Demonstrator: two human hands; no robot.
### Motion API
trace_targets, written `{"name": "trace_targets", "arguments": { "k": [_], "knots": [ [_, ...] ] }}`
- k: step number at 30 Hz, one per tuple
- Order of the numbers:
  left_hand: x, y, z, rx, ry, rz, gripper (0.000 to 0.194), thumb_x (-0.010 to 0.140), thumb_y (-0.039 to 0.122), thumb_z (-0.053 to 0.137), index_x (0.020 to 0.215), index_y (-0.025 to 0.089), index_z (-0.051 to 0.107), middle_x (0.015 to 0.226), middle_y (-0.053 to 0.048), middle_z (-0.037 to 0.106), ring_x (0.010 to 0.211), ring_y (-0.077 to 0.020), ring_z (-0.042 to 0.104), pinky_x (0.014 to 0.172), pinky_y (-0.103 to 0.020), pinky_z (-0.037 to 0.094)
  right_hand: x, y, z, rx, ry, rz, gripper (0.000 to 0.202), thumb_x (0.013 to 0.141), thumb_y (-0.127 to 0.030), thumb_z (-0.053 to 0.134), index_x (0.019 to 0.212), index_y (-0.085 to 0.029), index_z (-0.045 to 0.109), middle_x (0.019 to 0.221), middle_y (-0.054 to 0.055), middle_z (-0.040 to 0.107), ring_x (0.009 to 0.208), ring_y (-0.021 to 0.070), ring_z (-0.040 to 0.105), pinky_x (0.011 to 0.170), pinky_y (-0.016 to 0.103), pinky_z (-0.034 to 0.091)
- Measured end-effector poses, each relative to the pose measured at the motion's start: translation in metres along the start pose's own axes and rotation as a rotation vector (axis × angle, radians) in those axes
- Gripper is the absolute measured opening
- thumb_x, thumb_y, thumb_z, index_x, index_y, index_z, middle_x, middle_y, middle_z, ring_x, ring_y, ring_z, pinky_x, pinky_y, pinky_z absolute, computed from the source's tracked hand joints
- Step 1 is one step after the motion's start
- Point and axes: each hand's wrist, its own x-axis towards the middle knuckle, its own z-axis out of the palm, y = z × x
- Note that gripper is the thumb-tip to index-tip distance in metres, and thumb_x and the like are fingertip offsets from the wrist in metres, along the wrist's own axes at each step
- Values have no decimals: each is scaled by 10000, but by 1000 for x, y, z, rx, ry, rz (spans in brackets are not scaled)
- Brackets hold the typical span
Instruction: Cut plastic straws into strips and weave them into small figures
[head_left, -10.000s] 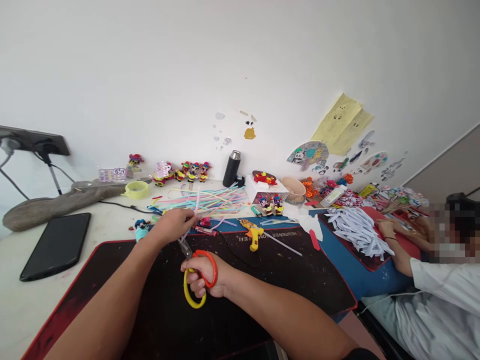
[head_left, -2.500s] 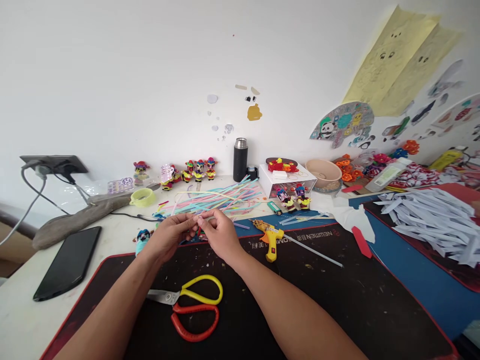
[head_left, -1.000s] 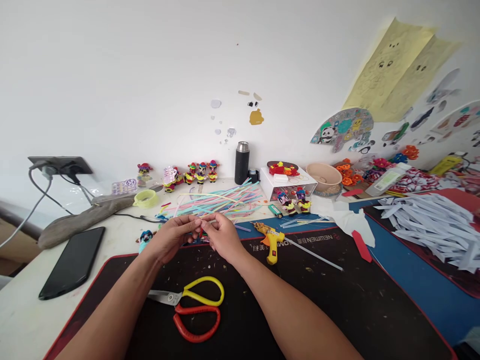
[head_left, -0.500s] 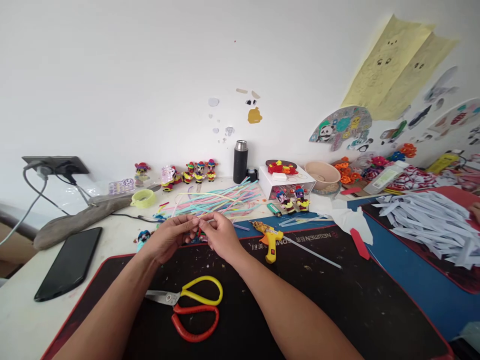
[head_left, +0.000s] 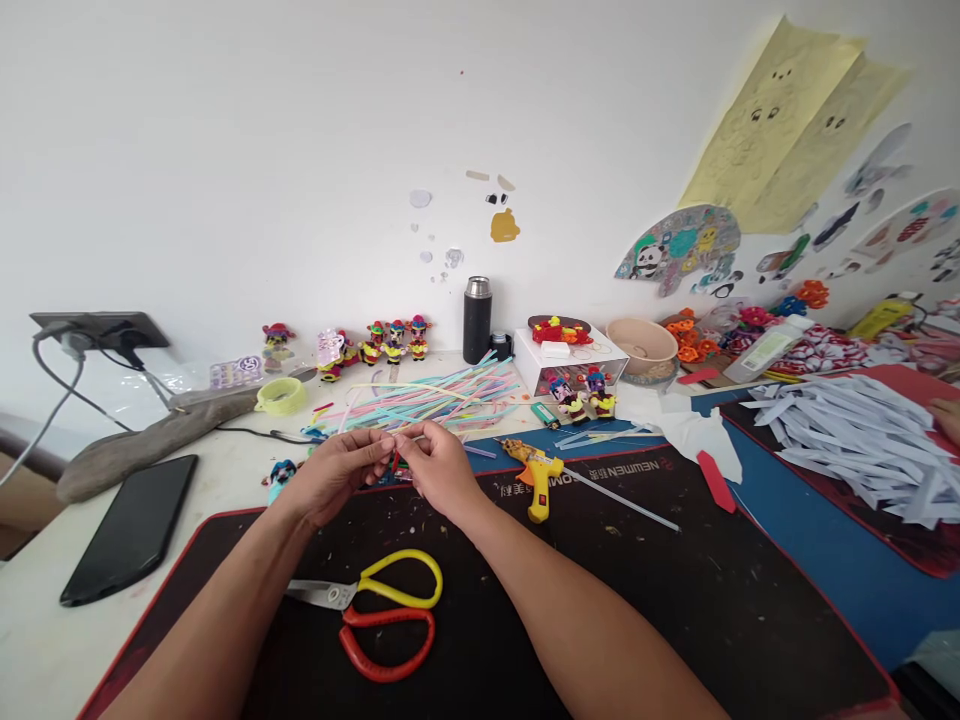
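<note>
My left hand (head_left: 346,468) and my right hand (head_left: 437,468) meet fingertip to fingertip above the far edge of the black mat (head_left: 600,600). Both pinch at something tiny between them; a bit of red shows there, but the piece is too small to name. Just beyond the hands lies a pile of pastel strips (head_left: 442,395). Scissors (head_left: 397,592) with one yellow and one red handle rest on the mat below the hands. To the right of my right hand is a yellow glue gun (head_left: 538,480) with a clear glue stick.
A black phone (head_left: 131,530) lies at the left. Small colourful figures (head_left: 396,342), a black flask (head_left: 477,320) and a white box (head_left: 570,355) stand along the wall. White paper strips (head_left: 862,440) are heaped at the right, beside another person's hand (head_left: 946,415).
The view has shifted slightly. My hands keep nearly the same pose, fingertips still together.
</note>
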Motion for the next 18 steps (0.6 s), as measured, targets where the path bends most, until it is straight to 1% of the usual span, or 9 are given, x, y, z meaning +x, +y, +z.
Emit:
{"name": "trace_targets", "arguments": {
  "k": [2, 4, 7, 9, 11, 14, 18],
  "knots": [
    [0, 2, -2, 131, 9, 32, 487, 591, 571, 934, 759, 163, 728, 660, 6, 615, 602, -125, 498, 569, -245, 391, 0, -2, -1, 6, 3, -1, 252, 947, -455, 654, 949, -204, 624, 548, -84, 515, 401, 86, 429, 437, 221, 328],
    [-2, 6, -5, 357, 10, 79, 465, 654, 606, 863, 788, 176, 744, 681, -1, 643, 626, -149, 518, 601, -268, 400, 1, -3, -1, 20, 9, -4, 253, 942, -455, 659, 939, -205, 622, 537, -88, 503, 395, 86, 418, 434, 223, 326],
    [-5, 10, -10, 731, -61, 127, 399, 769, 598, 728, 821, 204, 758, 740, -10, 699, 695, -192, 574, 654, -292, 409, 1, -5, -2, 61, 14, -5, 248, 937, -450, 660, 912, -209, 608, 533, -92, 492, 392, 85, 410, 432, 226, 332],
    [-8, 12, -12, 898, -123, 141, 346, 821, 558, 657, 840, 223, 744, 764, -5, 719, 726, -210, 607, 675, -298, 417, 1, -5, -2, 73, 14, -9, 249, 936, -450, 657, 897, -211, 601, 536, -91, 487, 395, 87, 414, 433, 227, 335],
    [-11, 13, -14, 1005, -169, 142, 303, 839, 519, 622, 873, 238, 728, 781, 0, 725, 735, -219, 625, 682, -301, 425, 1, -5, -2, 65, 14, -10, 257, 934, -457, 657, 890, -211, 601, 538, -89, 485, 402, 88, 416, 435, 226, 332],
    [-14, 14, -16, 1126, -230, 114, 254, 822, 459, 599, 893, 243, 713, 831, -11, 731, 775, -234, 645, 698, -307, 436, -1, -5, -2, 48, 8, 1, 268, 930, -471, 663, 902, -211, 608, 541, -87, 490, 413, 90, 421, 441, 225, 333],
    [-12, 10, -20, 1238, -273, 70, 202, 793, 365, 565, 902, 244, 685, 872, -21, 729, 797, -243, 653, 691, -313, 429, -2, -4, -1, 29, -3, 2, 286, 927, -493, 668, 919, -213, 614, 551, -87, 490, 420, 90, 426, 450, 226, 341]
  ]
}}
